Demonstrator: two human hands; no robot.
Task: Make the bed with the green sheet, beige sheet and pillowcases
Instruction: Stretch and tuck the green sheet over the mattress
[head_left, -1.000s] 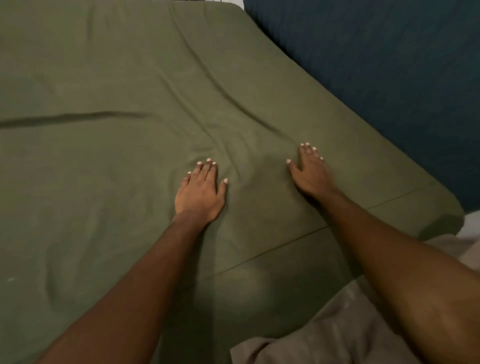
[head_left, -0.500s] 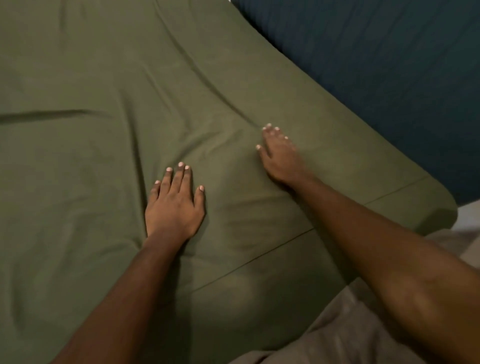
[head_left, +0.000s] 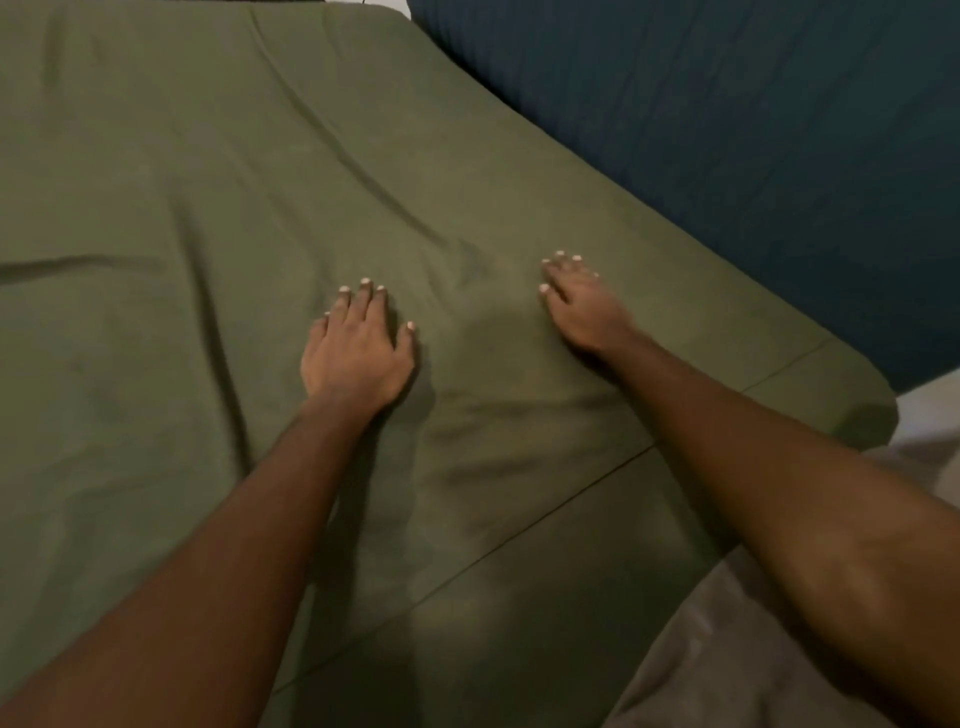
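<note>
head view: hands (head_left: 358, 358) (head_left: 584, 309) flat on green sheet (head_left: 156, 156) near edge

We note two bare hands. Left hand (head_left: 358, 358), at 9 o'clock from frame centre: left-hand nails (head_left: 366, 281) short, rounded, painted a pale whitish shade; the thumbnail (head_left: 411, 326) matches. Right hand (head_left: 584, 306), at 2 o'clock from centre: right-hand nails (head_left: 560, 254) carry the same pale polish, slightly blurred. Left forearm (head_left: 208, 571) fills the 7 o'clock corner, right forearm (head_left: 779, 493) the 4 o'clock side; both are bare as far as we see them. The right forearm has a faint sheen.
</note>
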